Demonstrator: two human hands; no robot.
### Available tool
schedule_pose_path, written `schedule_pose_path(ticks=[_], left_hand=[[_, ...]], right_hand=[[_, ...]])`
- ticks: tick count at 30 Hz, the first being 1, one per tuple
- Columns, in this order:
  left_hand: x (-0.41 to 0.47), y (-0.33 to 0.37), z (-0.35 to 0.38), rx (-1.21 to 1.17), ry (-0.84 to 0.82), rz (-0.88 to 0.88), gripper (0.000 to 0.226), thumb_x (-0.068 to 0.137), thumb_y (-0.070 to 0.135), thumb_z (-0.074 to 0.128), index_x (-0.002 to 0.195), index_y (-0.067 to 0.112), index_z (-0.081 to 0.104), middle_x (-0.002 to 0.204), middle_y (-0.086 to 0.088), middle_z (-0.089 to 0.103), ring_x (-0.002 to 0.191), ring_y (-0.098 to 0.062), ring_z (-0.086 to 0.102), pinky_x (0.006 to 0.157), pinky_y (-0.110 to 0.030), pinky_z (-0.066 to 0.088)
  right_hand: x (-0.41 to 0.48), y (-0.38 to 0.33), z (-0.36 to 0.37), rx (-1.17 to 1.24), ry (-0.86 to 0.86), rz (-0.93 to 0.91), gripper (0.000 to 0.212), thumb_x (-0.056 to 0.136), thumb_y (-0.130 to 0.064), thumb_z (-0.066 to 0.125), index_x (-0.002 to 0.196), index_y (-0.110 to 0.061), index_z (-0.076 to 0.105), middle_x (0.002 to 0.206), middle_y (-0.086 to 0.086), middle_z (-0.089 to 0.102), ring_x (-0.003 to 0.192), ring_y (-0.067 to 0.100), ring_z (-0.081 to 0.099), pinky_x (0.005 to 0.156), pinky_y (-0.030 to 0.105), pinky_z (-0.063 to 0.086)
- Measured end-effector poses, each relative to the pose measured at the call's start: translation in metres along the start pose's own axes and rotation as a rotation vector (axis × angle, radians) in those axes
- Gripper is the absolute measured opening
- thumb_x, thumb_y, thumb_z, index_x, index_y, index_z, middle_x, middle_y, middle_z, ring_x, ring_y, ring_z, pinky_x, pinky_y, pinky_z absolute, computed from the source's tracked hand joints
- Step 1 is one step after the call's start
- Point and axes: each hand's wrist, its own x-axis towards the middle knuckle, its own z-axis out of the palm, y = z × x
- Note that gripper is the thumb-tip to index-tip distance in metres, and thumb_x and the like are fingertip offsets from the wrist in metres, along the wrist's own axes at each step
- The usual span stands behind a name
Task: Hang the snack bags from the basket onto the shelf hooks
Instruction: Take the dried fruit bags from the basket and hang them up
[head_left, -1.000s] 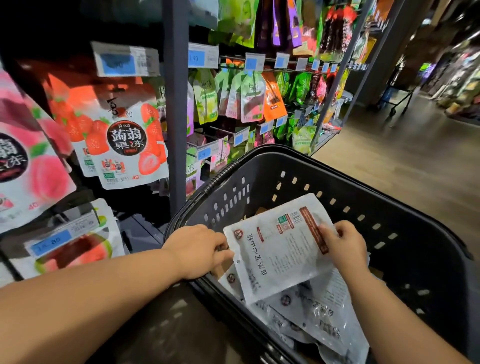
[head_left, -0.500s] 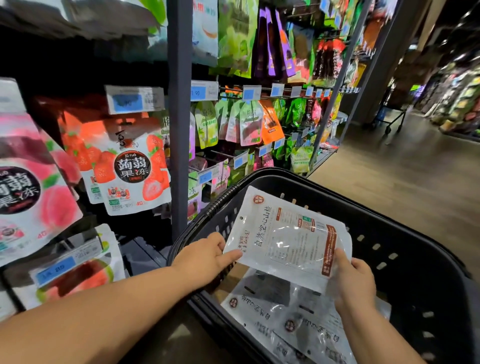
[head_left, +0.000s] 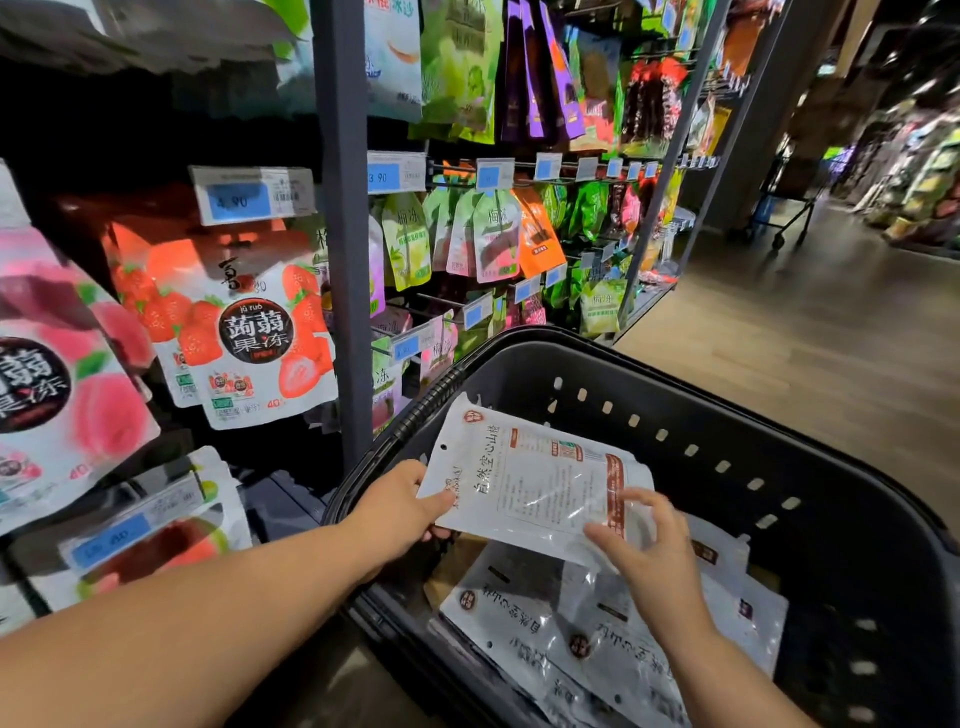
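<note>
A white glossy plastic snack bag, flat and rectangular, printed with black characters and a brown-red stripe near one end, is held above the black plastic basket. It is tilted, with its round hang hole at the upper left corner. The film is smooth and crinkled and catches the light.

The left hand pinches the bag's left edge just below that hole, thumb on the printed face and fingers underneath. The right hand sits at the opposite end by the stripe, its fingers fanned apart and relaxed. They lie against the bag's lower right corner with no clear pinch.

The basket has rigid walls pierced by rows of small slots and a ribbed handle along its near-left rim. More flat white pouches of the same kind lie overlapping on its bottom, directly under the held bag.

To the left stands a dark metal shelf post. Beside it hang a soft strawberry-printed pouch, a peach-printed pouch and blue-and-white price tags.
</note>
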Motion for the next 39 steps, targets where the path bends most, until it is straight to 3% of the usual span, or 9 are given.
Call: schedule_pose_path(ticks=[8, 13, 17, 22, 26, 29, 32, 35, 39], left_hand=[[0.006, 0.004, -0.004, -0.093, 0.009, 0.024, 0.008, 0.096, 0.014, 0.061, 0.094, 0.013, 0.054, 0.084, -0.005, 0.071, 0.054, -0.007, 0.063, 0.047, -0.017, 0.044], [0.004, 0.009, -0.006, -0.096, 0.013, 0.042, 0.006, 0.096, 0.015, 0.061, 0.094, 0.012, 0.056, 0.081, -0.004, 0.072, 0.054, -0.007, 0.062, 0.050, -0.019, 0.045], [-0.001, 0.013, -0.005, -0.124, 0.010, 0.046, 0.008, 0.096, 0.018, 0.062, 0.099, 0.013, 0.057, 0.094, -0.004, 0.073, 0.063, -0.011, 0.067, 0.052, -0.019, 0.047], [-0.006, 0.023, -0.006, -0.178, -0.015, 0.068, 0.008, 0.095, 0.019, 0.063, 0.098, 0.015, 0.057, 0.095, 0.000, 0.075, 0.075, -0.015, 0.074, 0.058, -0.022, 0.051], [-0.004, 0.025, -0.008, -0.245, -0.075, 0.087, 0.008, 0.096, 0.022, 0.061, 0.098, 0.015, 0.059, 0.094, -0.003, 0.076, 0.085, -0.019, 0.074, 0.076, -0.038, 0.056], [-0.005, 0.027, -0.008, -0.247, -0.101, 0.103, 0.024, 0.094, 0.038, 0.062, 0.097, 0.014, 0.061, 0.097, -0.005, 0.076, 0.097, -0.027, 0.071, 0.090, -0.046, 0.054], [-0.006, 0.027, -0.010, -0.201, -0.108, 0.127, 0.042, 0.077, 0.054, 0.071, 0.096, 0.018, 0.061, 0.093, -0.003, 0.075, 0.088, -0.022, 0.069, 0.083, -0.038, 0.051], [-0.005, 0.017, -0.012, -0.095, -0.105, 0.049, 0.046, 0.073, 0.051, 0.081, 0.098, 0.020, 0.057, 0.065, 0.005, 0.054, 0.060, -0.008, 0.049, 0.065, -0.026, 0.039], [-0.007, 0.008, -0.010, -0.088, -0.108, -0.076, 0.081, 0.055, 0.054, 0.089, 0.114, 0.015, 0.048, 0.087, 0.004, 0.057, 0.075, -0.008, 0.053, 0.067, -0.024, 0.040]], right_hand=[[0.000, 0.016, 0.002, -0.090, -0.098, -0.254, 0.034, 0.052, -0.024, 0.096, 0.075, -0.030, 0.072, 0.159, -0.028, 0.004, 0.145, -0.001, 0.010, 0.111, 0.021, 0.026], [0.000, 0.020, 0.006, -0.270, -0.013, -0.328, 0.031, 0.067, -0.023, 0.089, 0.067, -0.048, 0.070, 0.142, -0.037, 0.030, 0.136, 0.009, 0.028, 0.112, 0.050, 0.035], [-0.005, 0.014, 0.011, -0.346, 0.089, -0.335, 0.024, 0.080, -0.026, 0.080, 0.070, -0.044, 0.067, 0.132, -0.030, 0.046, 0.132, 0.021, 0.035, 0.102, 0.038, 0.030], [-0.007, 0.022, 0.016, -0.363, 0.142, -0.278, 0.006, 0.082, -0.048, 0.065, 0.081, -0.043, 0.068, 0.131, -0.023, 0.055, 0.146, 0.025, 0.023, 0.115, 0.050, 0.017], [-0.006, 0.027, 0.019, -0.372, 0.145, -0.241, 0.030, 0.081, -0.064, 0.046, 0.091, -0.047, 0.069, 0.138, -0.001, 0.060, 0.149, 0.022, 0.023, 0.120, 0.034, -0.003], [-0.011, 0.016, 0.021, -0.319, 0.194, -0.238, 0.016, 0.090, -0.042, 0.059, 0.083, -0.033, 0.070, 0.105, -0.010, 0.073, 0.136, 0.030, 0.045, 0.116, 0.047, 0.029], [-0.012, 0.017, 0.018, -0.212, 0.214, -0.206, 0.023, 0.092, -0.028, 0.066, 0.072, -0.035, 0.059, 0.062, -0.016, 0.061, 0.079, 0.022, 0.065, 0.065, 0.044, 0.052], [-0.008, 0.016, 0.017, -0.005, 0.172, -0.133, 0.021, 0.094, -0.028, 0.063, 0.074, -0.034, 0.059, 0.066, -0.003, 0.064, 0.062, 0.026, 0.060, 0.057, 0.049, 0.053], [-0.009, 0.004, 0.017, 0.246, 0.113, -0.030, 0.022, 0.094, -0.032, 0.060, 0.074, -0.023, 0.060, 0.080, 0.015, 0.068, 0.078, 0.043, 0.065, 0.065, 0.055, 0.057]])
